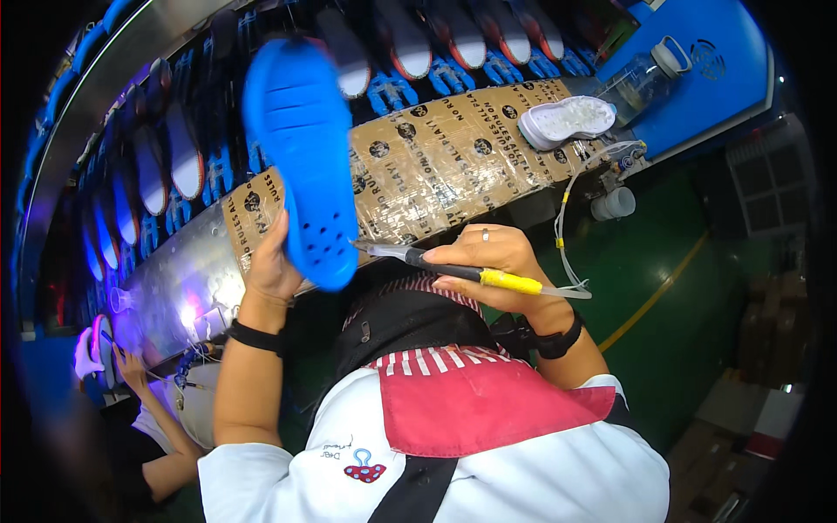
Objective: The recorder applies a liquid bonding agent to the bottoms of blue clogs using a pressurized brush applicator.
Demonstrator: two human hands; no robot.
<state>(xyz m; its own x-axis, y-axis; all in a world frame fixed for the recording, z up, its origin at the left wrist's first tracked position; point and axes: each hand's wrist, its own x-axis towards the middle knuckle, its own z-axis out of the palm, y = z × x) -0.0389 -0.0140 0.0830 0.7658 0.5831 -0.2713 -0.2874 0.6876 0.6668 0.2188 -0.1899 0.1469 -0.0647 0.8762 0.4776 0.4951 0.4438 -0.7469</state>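
Bench [436, 166]: long surface running from lower left up to the right, its top wrapped in brown printed tape under clear film; the left stretch is bare shiny metal. One white shoe sole [567, 120] lies flat on the taped top near the right end. A clear bottle [641, 78] stands just beyond it, on the blue surface [724, 78] adjoining.

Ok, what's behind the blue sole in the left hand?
Behind the blue sole are the tape-wrapped bench edge and a row of shoes. The stretch directly behind the sole is covered.
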